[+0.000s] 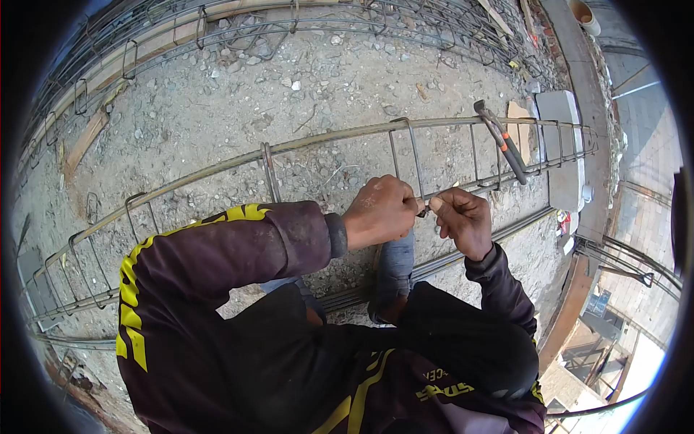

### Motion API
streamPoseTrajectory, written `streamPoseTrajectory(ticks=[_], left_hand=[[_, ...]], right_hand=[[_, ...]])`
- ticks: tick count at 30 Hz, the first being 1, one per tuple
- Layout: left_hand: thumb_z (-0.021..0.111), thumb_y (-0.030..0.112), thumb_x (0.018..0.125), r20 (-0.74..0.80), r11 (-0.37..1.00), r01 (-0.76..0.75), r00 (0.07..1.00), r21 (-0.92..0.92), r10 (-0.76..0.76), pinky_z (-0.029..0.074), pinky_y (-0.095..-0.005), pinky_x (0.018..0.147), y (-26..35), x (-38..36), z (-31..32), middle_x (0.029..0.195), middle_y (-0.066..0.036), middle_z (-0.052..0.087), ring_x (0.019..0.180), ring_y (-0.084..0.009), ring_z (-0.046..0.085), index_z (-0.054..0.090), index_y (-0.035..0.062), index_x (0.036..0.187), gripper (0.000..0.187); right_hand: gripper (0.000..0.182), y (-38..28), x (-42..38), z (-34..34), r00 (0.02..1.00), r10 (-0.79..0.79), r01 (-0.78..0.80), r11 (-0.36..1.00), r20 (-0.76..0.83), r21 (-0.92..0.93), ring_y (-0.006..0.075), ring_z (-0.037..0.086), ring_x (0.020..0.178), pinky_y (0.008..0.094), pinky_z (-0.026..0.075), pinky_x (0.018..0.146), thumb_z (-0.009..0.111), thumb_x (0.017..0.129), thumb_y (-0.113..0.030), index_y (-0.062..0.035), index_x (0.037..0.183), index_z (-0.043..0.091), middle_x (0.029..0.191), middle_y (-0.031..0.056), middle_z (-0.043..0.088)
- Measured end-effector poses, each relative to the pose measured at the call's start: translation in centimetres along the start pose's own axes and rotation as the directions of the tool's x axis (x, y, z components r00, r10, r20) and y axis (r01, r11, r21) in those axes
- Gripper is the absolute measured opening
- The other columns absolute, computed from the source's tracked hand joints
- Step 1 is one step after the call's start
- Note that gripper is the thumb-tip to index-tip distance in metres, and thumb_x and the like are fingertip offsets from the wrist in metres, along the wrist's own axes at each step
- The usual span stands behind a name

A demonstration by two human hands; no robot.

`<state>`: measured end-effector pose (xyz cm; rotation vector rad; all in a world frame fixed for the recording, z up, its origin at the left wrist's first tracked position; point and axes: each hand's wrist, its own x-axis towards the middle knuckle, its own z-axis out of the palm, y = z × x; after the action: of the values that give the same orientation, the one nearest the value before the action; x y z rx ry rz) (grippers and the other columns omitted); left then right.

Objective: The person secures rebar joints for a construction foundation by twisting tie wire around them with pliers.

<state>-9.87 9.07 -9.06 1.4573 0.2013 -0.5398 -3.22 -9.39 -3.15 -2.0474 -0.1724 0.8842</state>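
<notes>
Hands: we see the bare left hand (379, 210) and bare right hand (464, 223) close together, fingers bent inward; what they pinch is too small for us to tell.
Cage: long grey steel-bar frame with rectangular hoops (347, 136), spanning gravelly grey ground (289, 94), its near side at the hands.
Tool: black-and-orange-handled metal hand tool (514, 156), resting across the cage, beyond the right hand.

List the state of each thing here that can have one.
Left hand: fingers curled closed.
Right hand: thumb and finger pinched; what they grip is too small to tell.
Rebar cage: laid out, stirrups unevenly spaced along it.
Tool with orange-banded handles: resting across the cage, unheld.
Rod bundle: lying flat, partly hidden.
</notes>
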Motion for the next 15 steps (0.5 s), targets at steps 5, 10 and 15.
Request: streamPoseTrajectory(ticks=[5,10,15], left_hand=[[0.059,0.031,0.099,0.030,0.991,0.123,0.992,-0.061,-0.121,0.053,-0.0273,0.048,1.4,-0.2,-0.5,0.072,-0.013,0.068,0.057,-0.0143,0.066,0.067,-0.0095,0.086,0.043],[0.059,0.033,0.099,0.013,0.989,0.148,0.989,-0.027,-0.148,0.049,-0.0262,0.044,1.9,0.1,-0.5,0.070,-0.011,0.067,0.054,-0.0118,0.063,0.067,-0.0078,0.084,0.045],[0.058,0.033,0.100,-0.010,0.988,0.150,0.989,-0.034,-0.151,0.044,-0.0252,0.041,2.3,-0.1,-0.2,0.068,-0.008,0.067,0.050,-0.0092,0.059,0.067,-0.0057,0.082,0.043]], right_hand=[[0.008,1.8,-1.1,1.4,0.941,-0.295,0.261,0.944,-0.163,-0.200,0.0106,0.053,0.053,0.0280,0.042,0.048,0.068,0.092,-0.007,-0.0009,0.088,0.067,0.068,0.0039,0.058],[0.024,1.1,-0.6,0.9,0.744,-0.667,0.560,0.641,-0.020,-0.525,0.0255,0.063,0.066,0.0344,0.051,0.058,0.068,0.081,0.003,-0.0048,0.104,0.067,0.082,0.0112,0.060],[0.037,2.9,0.0,-0.7,0.619,-0.766,0.691,0.425,0.175,-0.585,0.0310,0.064,0.072,0.0380,0.054,0.061,0.063,0.073,0.009,-0.0036,0.108,0.064,0.088,0.0119,0.060]])
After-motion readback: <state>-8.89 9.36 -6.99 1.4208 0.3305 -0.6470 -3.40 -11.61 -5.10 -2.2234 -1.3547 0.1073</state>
